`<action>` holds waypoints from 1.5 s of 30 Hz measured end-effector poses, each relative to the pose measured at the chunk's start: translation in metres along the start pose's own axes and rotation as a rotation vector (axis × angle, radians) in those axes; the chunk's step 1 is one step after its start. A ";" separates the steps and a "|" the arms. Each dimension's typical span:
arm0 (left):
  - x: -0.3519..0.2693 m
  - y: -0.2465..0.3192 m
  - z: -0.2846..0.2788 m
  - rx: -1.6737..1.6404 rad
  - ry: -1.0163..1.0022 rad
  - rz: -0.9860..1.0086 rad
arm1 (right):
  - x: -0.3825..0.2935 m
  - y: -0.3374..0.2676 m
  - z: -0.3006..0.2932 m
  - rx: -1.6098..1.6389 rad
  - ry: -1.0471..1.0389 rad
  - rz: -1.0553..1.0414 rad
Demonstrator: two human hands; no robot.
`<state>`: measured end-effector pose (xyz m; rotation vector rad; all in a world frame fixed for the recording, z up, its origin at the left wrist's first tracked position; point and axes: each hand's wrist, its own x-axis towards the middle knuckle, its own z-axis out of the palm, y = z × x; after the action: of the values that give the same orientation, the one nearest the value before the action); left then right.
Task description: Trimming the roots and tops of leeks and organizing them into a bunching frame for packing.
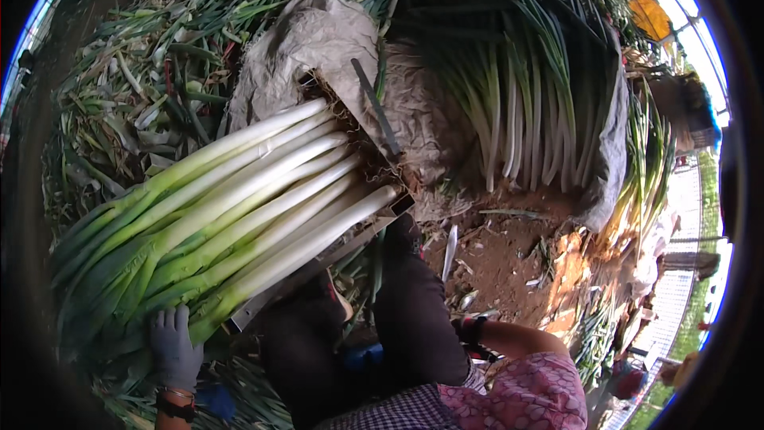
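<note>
A row of large green onions (256, 203) lies side by side on a metal rack (250, 304) before me, across and beyond my knees. Their roots are up against the rack's metal end plate (370, 119), and the green leaves trail to the lower left. My left hand (176, 346), in a grey glove, lies palm down on the leaves, thumb spread from the fingers. It touches them without a visible grip. My right forearm (519, 334) bends in beside my right knee. A dark band shows near the wrist, but the hand itself is hidden behind the leg.
Another pile of green onions (531, 107) lies on a crumpled woven sheet (430, 125) at upper right. Cut leaves and trimmings (143, 89) heap up at left. Bare soil (501, 257) with scraps lies right of my knee. More onions (641, 173) lean at far right.
</note>
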<state>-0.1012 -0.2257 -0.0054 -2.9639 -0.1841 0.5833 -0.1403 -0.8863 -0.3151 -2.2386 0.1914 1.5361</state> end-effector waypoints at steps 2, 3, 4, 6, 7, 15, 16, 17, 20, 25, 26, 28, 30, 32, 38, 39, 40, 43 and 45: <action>0.004 0.001 0.000 -0.008 -0.023 -0.019 | 0.013 -0.010 -0.018 -0.005 -0.024 0.021; 0.004 0.001 0.003 0.018 0.017 0.000 | 0.019 -0.015 -0.025 -0.005 -0.039 0.026; 0.008 0.007 0.001 0.012 -0.010 -0.003 | 0.017 -0.014 -0.031 -0.004 -0.053 0.045; 0.013 0.009 -0.001 0.011 -0.051 0.010 | 0.016 -0.016 -0.042 -0.012 -0.075 0.068; 0.010 0.009 -0.002 0.012 -0.082 0.008 | 0.012 -0.015 -0.047 -0.017 -0.088 0.072; 0.004 0.010 -0.004 0.098 0.033 0.041 | 0.017 -0.018 -0.096 -0.143 -0.034 -0.025; 0.003 0.011 -0.004 0.098 0.045 0.021 | 0.022 -0.020 -0.101 -0.173 -0.016 -0.045; 0.000 0.011 -0.002 0.096 0.056 0.001 | 0.028 -0.022 -0.113 -0.211 0.015 -0.072; -0.005 0.003 0.005 0.156 0.176 0.035 | 0.037 -0.048 -0.159 -0.329 0.202 -0.190; 0.011 0.029 0.007 0.085 0.228 0.058 | -0.007 -0.084 -0.267 0.388 0.742 -0.782; -0.010 0.014 0.008 0.116 0.212 0.012 | -0.021 -0.135 -0.261 0.413 0.690 -0.828; -0.029 0.007 -0.003 0.152 0.151 -0.056 | -0.060 -0.212 -0.275 0.528 0.624 -0.960; -0.030 0.035 -0.024 0.047 0.159 -0.018 | -0.060 -0.243 -0.302 0.460 0.695 -1.107; -0.037 0.033 -0.057 -0.109 0.144 0.055 | -0.063 -0.304 -0.316 0.234 0.805 -1.231; 0.105 -0.010 -0.091 -0.195 0.523 0.123 | -0.035 -0.478 -0.334 0.046 0.824 -0.981; 0.137 -0.025 -0.083 -0.116 0.583 0.117 | -0.019 -0.499 -0.338 0.052 0.801 -0.902; 0.160 -0.043 -0.071 -0.099 0.594 0.121 | -0.011 -0.519 -0.334 -0.021 0.795 -0.902; 0.190 -0.082 -0.057 -0.084 0.548 0.095 | -0.001 -0.571 -0.321 -0.214 0.759 -0.828; 0.200 -0.076 -0.065 -0.159 0.432 0.088 | 0.011 -0.570 -0.324 -0.224 0.746 -0.770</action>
<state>0.0999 -0.1289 -0.0094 -3.1734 -0.0606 -0.0774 0.3363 -0.5027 -0.0788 -2.5058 -0.5948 0.3152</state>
